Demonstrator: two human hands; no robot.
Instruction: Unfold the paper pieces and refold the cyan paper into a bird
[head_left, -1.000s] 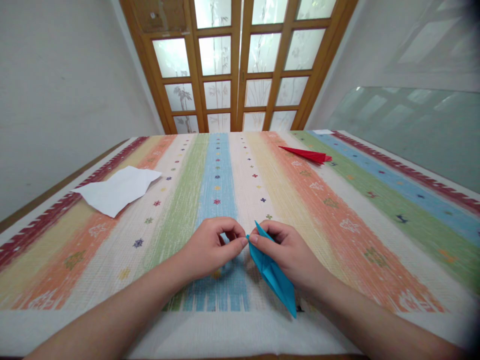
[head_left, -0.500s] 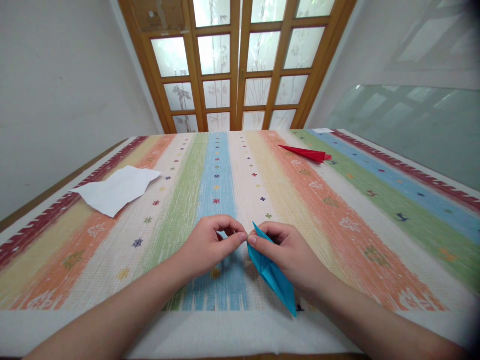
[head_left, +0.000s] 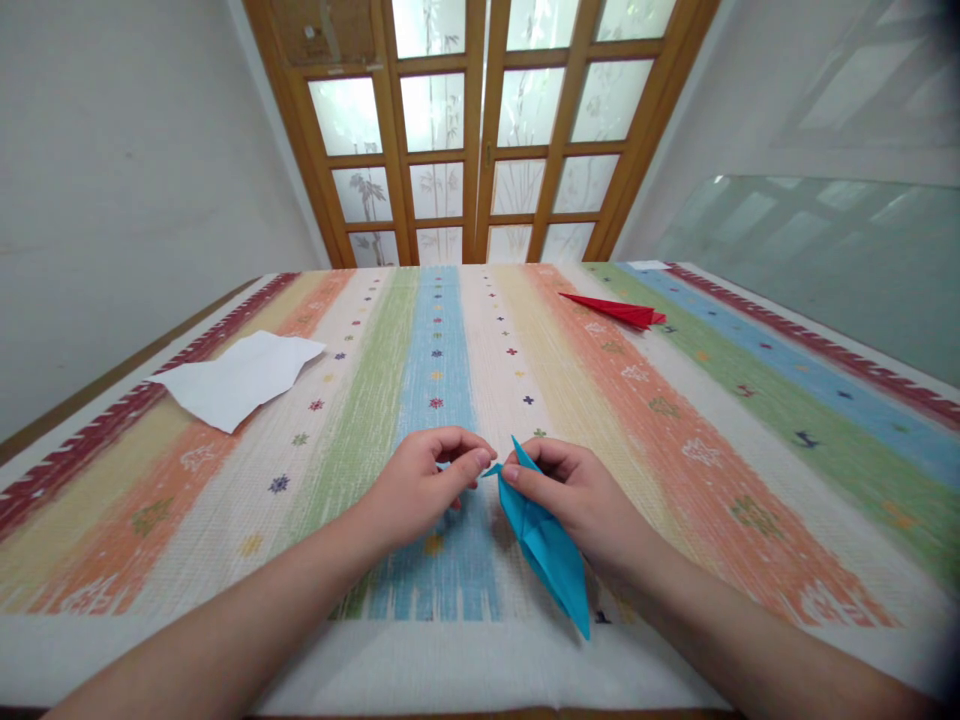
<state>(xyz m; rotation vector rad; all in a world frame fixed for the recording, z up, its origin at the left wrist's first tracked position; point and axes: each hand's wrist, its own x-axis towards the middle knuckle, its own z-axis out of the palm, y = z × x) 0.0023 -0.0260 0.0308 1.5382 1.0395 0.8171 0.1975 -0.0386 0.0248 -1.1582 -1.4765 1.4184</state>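
Note:
A folded blue origami paper piece (head_left: 551, 560), bird-like with long pointed ends, hangs at a slant over the table near its front edge. My right hand (head_left: 555, 480) is closed around its upper part, thumb on the near side; the fingers behind are partly hidden. From the top a small bent blue tip sticks out to the left. Close to that tip is my left hand (head_left: 439, 475), with thumb and forefinger drawn together. The tip shows just below these fingertips, and I cannot tell whether they touch it.
A striped, patterned cloth (head_left: 360, 400) covers the table. On the left lies a creased white paper sheet (head_left: 244, 375); a folded red paper piece (head_left: 615, 310) lies at the back right. Past the table stand wooden glazed doors (head_left: 480, 150), with a glass panel (head_left: 817, 260) at right.
The small blue tip at the top now shows, bent to the left, where the left fingertips covered it. The left fingers have shifted slightly up from it. The right hand keeps its hold.

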